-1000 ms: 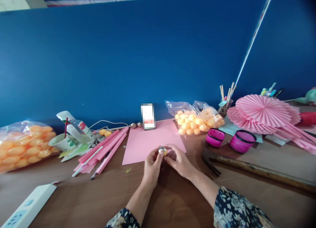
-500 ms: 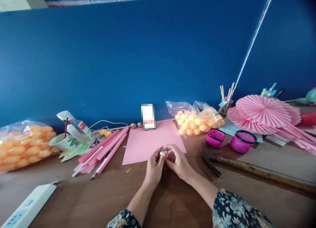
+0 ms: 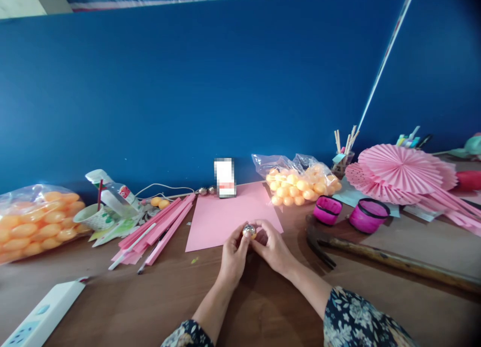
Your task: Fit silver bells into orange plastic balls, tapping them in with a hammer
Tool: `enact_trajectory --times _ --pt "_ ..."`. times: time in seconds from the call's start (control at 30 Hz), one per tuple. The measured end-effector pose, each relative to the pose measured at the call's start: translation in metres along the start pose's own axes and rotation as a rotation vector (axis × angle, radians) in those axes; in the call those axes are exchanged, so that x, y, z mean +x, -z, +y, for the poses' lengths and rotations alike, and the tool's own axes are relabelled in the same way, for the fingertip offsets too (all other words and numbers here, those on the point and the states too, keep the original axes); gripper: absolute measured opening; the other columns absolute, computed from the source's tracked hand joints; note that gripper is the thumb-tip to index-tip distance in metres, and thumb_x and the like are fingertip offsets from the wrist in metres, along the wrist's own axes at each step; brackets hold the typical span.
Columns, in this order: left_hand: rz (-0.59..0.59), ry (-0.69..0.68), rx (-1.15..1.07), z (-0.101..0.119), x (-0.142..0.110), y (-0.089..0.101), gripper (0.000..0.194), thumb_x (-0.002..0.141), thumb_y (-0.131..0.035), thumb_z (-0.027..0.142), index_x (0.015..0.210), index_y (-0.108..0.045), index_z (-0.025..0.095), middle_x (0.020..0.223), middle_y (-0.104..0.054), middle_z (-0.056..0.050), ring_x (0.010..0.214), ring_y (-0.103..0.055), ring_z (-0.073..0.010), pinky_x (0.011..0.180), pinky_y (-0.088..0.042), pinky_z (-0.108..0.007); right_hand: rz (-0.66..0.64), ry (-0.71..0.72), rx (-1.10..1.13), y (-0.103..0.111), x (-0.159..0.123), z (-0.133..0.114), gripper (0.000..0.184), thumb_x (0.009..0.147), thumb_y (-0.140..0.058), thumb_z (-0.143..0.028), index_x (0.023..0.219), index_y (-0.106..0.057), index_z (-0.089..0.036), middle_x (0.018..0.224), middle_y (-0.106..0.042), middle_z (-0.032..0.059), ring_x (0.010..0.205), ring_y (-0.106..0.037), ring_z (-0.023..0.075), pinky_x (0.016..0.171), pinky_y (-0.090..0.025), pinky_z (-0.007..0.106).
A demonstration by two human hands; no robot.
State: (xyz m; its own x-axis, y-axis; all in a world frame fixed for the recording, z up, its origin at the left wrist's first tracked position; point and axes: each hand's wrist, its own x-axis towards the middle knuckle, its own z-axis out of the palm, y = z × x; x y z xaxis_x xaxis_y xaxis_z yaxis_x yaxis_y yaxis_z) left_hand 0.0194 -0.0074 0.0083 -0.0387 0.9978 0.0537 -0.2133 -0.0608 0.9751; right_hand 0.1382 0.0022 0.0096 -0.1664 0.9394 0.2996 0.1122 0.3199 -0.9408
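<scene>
Both my hands meet over the near edge of a pink paper sheet [image 3: 229, 214] on the brown table [image 3: 150, 302]. Between their fingertips sits a small orange ball partly covered in shiny silver foil [image 3: 248, 230]. My left hand [image 3: 233, 256] pinches it from the left with thumb and fingers closed. My right hand [image 3: 272, 246] curls round it from the right, fingers bent onto the ball.
A bag of orange balls [image 3: 300, 181] lies behind the sheet, another bag of orange balls [image 3: 33, 221] far left. Pink paper strips [image 3: 158, 229], a paper cup [image 3: 93, 216], a white power strip [image 3: 41, 312], two pink tape rolls [image 3: 349, 211], a hammer [image 3: 376, 256] and pink paper fans [image 3: 402, 171] surround the hands.
The ball has turned slightly between my fingertips and the fingers have shifted on it. Both hands stay in the same place.
</scene>
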Motion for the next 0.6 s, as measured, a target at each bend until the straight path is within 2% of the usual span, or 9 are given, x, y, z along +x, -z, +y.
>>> enact_trajectory --times 0.17,0.3,0.47,0.6 --pt "0.009 -0.04 0.045 0.0001 0.0011 -0.0001 0.039 0.073 -0.059 0.034 0.107 -0.059 0.017 0.108 -0.063 -0.009 0.101 -0.056 -0.0229 0.092 -0.041 -0.036 -0.004 0.01 -0.033 0.0005 -0.0002 0.0011 0.031 0.077 -0.056 -0.029 0.106 -0.049 -0.021 0.105 -0.055 0.0064 0.087 -0.056 0.018 0.078 -0.047 0.033" --pt "0.014 -0.02 0.017 0.0002 0.0002 -0.0003 0.04 0.072 -0.06 0.035 0.108 -0.058 0.017 0.107 -0.063 -0.009 0.101 -0.056 -0.0235 0.091 -0.042 -0.037 0.0 0.025 -0.017 0.0001 0.0003 0.002 0.031 0.077 -0.055 -0.027 0.107 -0.049 -0.022 0.107 -0.055 0.0068 0.091 -0.056 0.0186 0.079 -0.047 0.033" --pt "0.03 0.057 -0.097 0.0001 -0.0017 0.0015 0.046 0.077 -0.051 0.042 0.116 -0.052 0.018 0.114 -0.059 -0.01 0.103 -0.055 -0.0234 0.086 -0.046 -0.034 -0.016 -0.016 -0.006 -0.0001 0.001 0.0005 0.034 0.076 -0.056 -0.029 0.108 -0.047 -0.022 0.102 -0.058 0.0055 0.078 -0.058 0.0155 0.069 -0.05 0.03" --pt "-0.004 0.056 -0.119 0.0006 -0.001 0.0031 0.045 0.079 -0.048 0.042 0.114 -0.054 0.016 0.112 -0.06 -0.011 0.102 -0.056 -0.024 0.086 -0.045 -0.035 -0.048 0.02 -0.013 -0.0004 0.001 -0.0049 0.032 0.076 -0.055 -0.024 0.107 -0.048 -0.022 0.101 -0.059 0.0041 0.078 -0.058 0.0148 0.069 -0.049 0.029"
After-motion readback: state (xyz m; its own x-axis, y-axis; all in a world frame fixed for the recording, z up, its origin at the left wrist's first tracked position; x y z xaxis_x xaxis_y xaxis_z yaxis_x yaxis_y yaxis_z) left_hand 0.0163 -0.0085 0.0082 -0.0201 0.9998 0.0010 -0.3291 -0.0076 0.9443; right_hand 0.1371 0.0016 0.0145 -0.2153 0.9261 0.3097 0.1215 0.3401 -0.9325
